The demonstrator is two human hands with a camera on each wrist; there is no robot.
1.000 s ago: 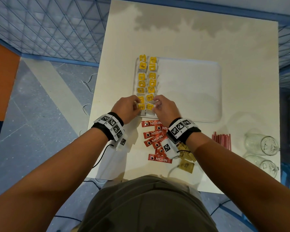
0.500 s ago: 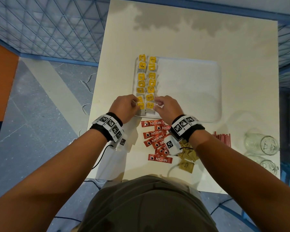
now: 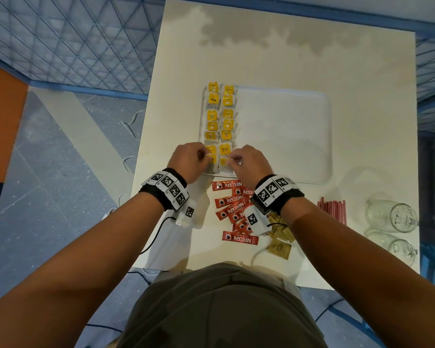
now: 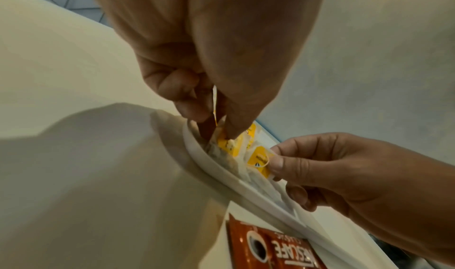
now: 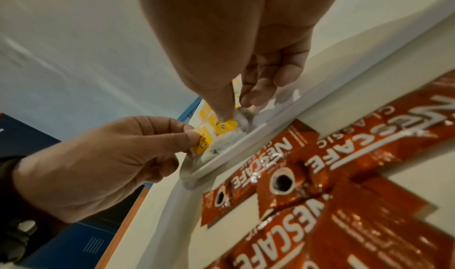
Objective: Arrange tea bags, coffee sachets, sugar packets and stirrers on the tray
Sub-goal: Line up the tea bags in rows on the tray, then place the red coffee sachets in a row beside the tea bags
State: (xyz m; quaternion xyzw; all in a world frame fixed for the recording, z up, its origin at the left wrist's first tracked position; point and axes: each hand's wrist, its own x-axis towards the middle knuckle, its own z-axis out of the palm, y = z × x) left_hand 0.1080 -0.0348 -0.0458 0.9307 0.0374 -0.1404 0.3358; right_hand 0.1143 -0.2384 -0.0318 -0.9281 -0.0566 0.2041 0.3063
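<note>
Yellow-tagged tea bags [image 3: 220, 116] lie in two columns on the left part of the white tray [image 3: 286, 136]. My left hand [image 3: 206, 157] pinches the yellow tag of the nearest left tea bag [image 4: 227, 142] at the tray's near left corner. My right hand [image 3: 233, 160] pinches the tag of the tea bag beside it [image 4: 258, 158]. Red coffee sachets [image 3: 232, 204] lie on the table just in front of the tray, partly under my right wrist. Brown sugar packets [image 3: 280, 243] and red stirrers [image 3: 333, 209] lie to their right.
Two clear glasses [image 3: 392, 216] lie at the table's [image 3: 261, 59] near right edge. The tray's middle and right part is bare. A blue mesh fence [image 3: 73, 46] surrounds the table on the left and at the back.
Both hands have stayed at the tray's near left corner. Their fingers have shifted a little on the two nearest tea bags and now pinch the tags.
</note>
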